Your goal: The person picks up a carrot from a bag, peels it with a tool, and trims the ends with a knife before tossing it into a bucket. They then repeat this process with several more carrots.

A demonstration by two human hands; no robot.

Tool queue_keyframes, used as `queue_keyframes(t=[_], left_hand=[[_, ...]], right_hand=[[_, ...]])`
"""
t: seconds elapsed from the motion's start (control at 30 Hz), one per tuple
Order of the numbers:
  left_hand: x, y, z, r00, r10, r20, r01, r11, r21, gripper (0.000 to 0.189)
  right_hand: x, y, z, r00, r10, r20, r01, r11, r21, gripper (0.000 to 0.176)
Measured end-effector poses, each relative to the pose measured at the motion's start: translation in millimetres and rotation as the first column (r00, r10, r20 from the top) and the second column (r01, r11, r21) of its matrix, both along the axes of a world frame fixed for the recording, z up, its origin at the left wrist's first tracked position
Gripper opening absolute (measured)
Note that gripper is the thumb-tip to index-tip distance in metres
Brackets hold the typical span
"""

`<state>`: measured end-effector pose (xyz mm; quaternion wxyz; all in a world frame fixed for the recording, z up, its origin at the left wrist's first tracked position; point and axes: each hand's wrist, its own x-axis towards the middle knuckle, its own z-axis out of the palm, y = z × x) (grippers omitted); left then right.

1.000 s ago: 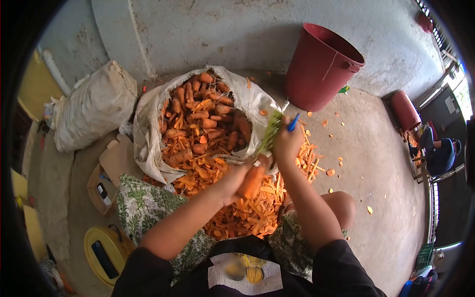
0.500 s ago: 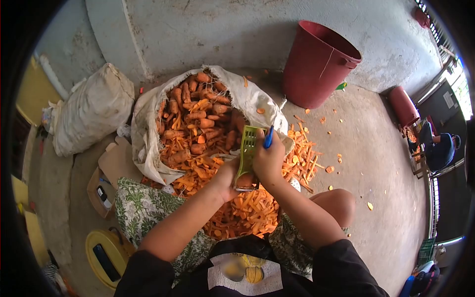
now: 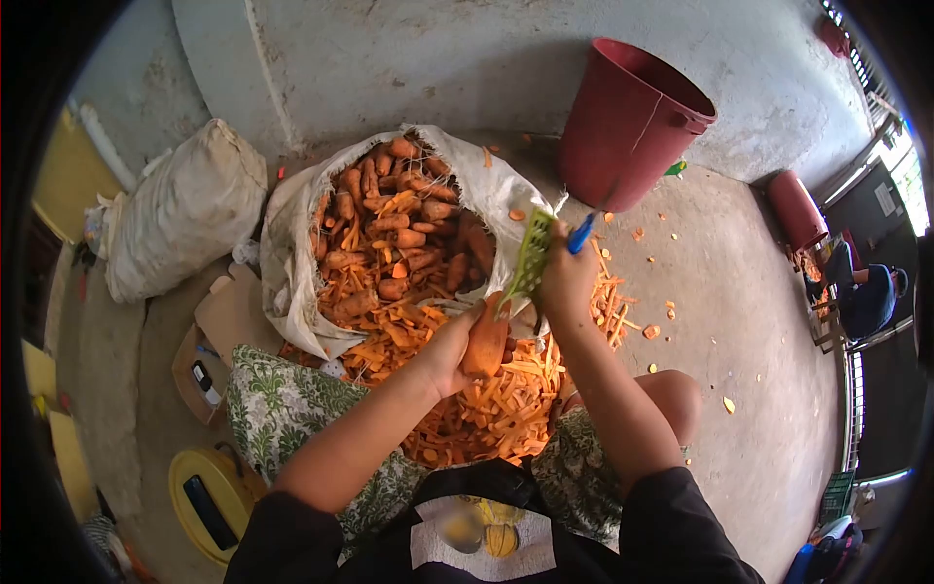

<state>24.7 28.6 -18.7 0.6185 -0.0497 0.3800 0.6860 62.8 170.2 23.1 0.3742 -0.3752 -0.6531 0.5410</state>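
Note:
My left hand (image 3: 449, 356) is closed around a carrot (image 3: 485, 343), whose peeled orange side faces up. In my right hand (image 3: 568, 284) is a green peeler (image 3: 531, 255) with holes in its flat body, its lower end by the carrot's top. The same hand also grips a knife with a blue handle (image 3: 582, 234); its blade is blurred and points up and away. Under both hands lies a heap of carrot peelings (image 3: 491, 419). Just beyond, an opened white sack (image 3: 292, 243) holds many unpeeled carrots (image 3: 394, 224) with peelings among them.
A tall red bin (image 3: 623, 136) stands by the wall. At the left are a closed white sack (image 3: 185, 219), a cardboard box (image 3: 233, 311) and a yellow lid (image 3: 190, 521) with a phone on it. Carrot scraps dot the floor. Another person (image 3: 866, 297) sits far right.
My right hand has moved right and slightly up with the peeler and knife, off the carrot's near end. More of the carrot in my left hand now shows.

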Motion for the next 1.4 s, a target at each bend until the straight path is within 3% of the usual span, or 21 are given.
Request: queue_keyframes(t=[0.03, 0.17, 0.23, 0.37, 0.43, 0.6, 0.67, 0.73, 0.77, 0.83, 0.97, 1.0, 1.07, 1.1, 1.17, 1.23, 1.3, 1.4], left_hand=[[-1.0, 1.9, 0.6, 1.000, 0.000, 0.000, 0.000, 1.000, -0.001, 0.037], [-2.4, 3.2, 8.5, 0.999, -0.003, 0.034, 0.002, 1.000, 0.031, 0.025], [0.3, 2.1, 7.0, 0.990, 0.038, 0.136, -0.053, 0.993, 0.104, 0.024], [1.2, 3.5, 7.1, 0.986, 0.095, 0.139, -0.104, 0.992, 0.065, 0.025], [-5.2, 0.7, -6.6, 0.985, -0.054, 0.166, 0.010, 0.967, 0.254, 0.028], [7.1, 4.9, 18.6, 0.990, 0.059, 0.129, -0.072, 0.992, 0.104, 0.027], [3.8, 4.8, 4.9, 0.990, 0.080, 0.113, -0.089, 0.993, 0.073, 0.026], [-6.2, 3.9, -30.8, 0.989, -0.125, 0.078, 0.090, 0.931, 0.352, 0.031], [-4.3, 4.6, -37.0, 0.989, -0.124, 0.078, 0.089, 0.932, 0.352, 0.031], [3.7, 7.8, -28.1, 1.000, 0.016, 0.027, -0.019, 0.994, 0.109, 0.031], [7.2, 10.6, -19.5, 0.998, 0.023, -0.066, -0.024, 1.000, -0.007, 0.032], [12.6, 9.5, -20.0, 0.997, -0.019, -0.073, 0.016, 0.999, -0.034, 0.033], [25.2, 6.6, -12.1, 0.970, -0.194, -0.148, 0.191, 0.981, -0.036, 0.036], [37.7, 6.3, -3.1, 0.942, -0.282, -0.183, 0.288, 0.958, 0.005, 0.036], [42.3, 3.9, 19.5, 0.955, -0.268, -0.126, 0.274, 0.961, 0.029, 0.038], [19.6, 2.9, 6.1, 0.966, -0.165, -0.199, 0.191, 0.974, 0.120, 0.039], [9.7, -3.3, 0.5, 0.988, -0.008, -0.151, 0.009, 1.000, 0.006, 0.040], [0.3, -7.3, -3.7, 0.992, 0.046, -0.115, -0.043, 0.999, 0.030, 0.036]], right_hand=[[2.8, -12.8, 5.7, 0.997, 0.072, 0.016, -0.071, 0.996, -0.045, 0.026], [3.4, -33.9, -12.3, 0.991, 0.122, 0.062, -0.126, 0.989, 0.071, 0.026], [2.4, -36.0, -19.6, 0.988, 0.143, 0.061, -0.149, 0.982, 0.117, 0.027], [2.8, -37.6, -20.0, 0.992, 0.073, 0.103, -0.088, 0.984, 0.155, 0.027], [4.2, -38.0, -13.8, 0.993, 0.070, 0.100, -0.083, 0.987, 0.139, 0.027], [6.3, -37.4, -18.4, 0.993, 0.059, 0.107, -0.075, 0.984, 0.159, 0.027], [7.2, -38.9, -18.1, 0.992, 0.007, 0.125, -0.042, 0.958, 0.285, 0.025], [5.3, -36.5, -20.2, 0.986, -0.027, 0.167, -0.023, 0.958, 0.286, 0.023], [3.8, -34.5, -21.9, 0.976, -0.063, 0.208, 0.000, 0.958, 0.288, 0.022], [0.5, -29.1, -32.6, 0.971, -0.086, 0.224, 0.006, 0.942, 0.336, 0.024], [-5.7, -15.8, -46.5, 0.960, -0.161, 0.228, 0.043, 0.892, 0.450, 0.025], [-8.8, -5.4, -47.5, 0.960, -0.163, 0.227, 0.046, 0.892, 0.449, 0.025], [-12.5, 29.4, -49.1, 0.885, -0.407, 0.227, 0.235, 0.811, 0.536, 0.025], [-11.7, 47.5, -56.0, 0.866, -0.418, 0.276, 0.241, 0.830, 0.502, 0.018], [-13.5, 79.6, -74.1, 0.878, -0.410, 0.248, 0.347, 0.901, 0.260, 0.023], [-12.9, 77.0, -61.9, 0.902, -0.383, 0.199, 0.334, 0.912, 0.239, 0.025], [-11.4, 71.8, -45.2, 0.924, -0.353, 0.145, 0.315, 0.921, 0.228, 0.028], [-10.9, 52.9, -29.5, 0.983, -0.181, 0.019, 0.175, 0.970, 0.169, 0.029]])
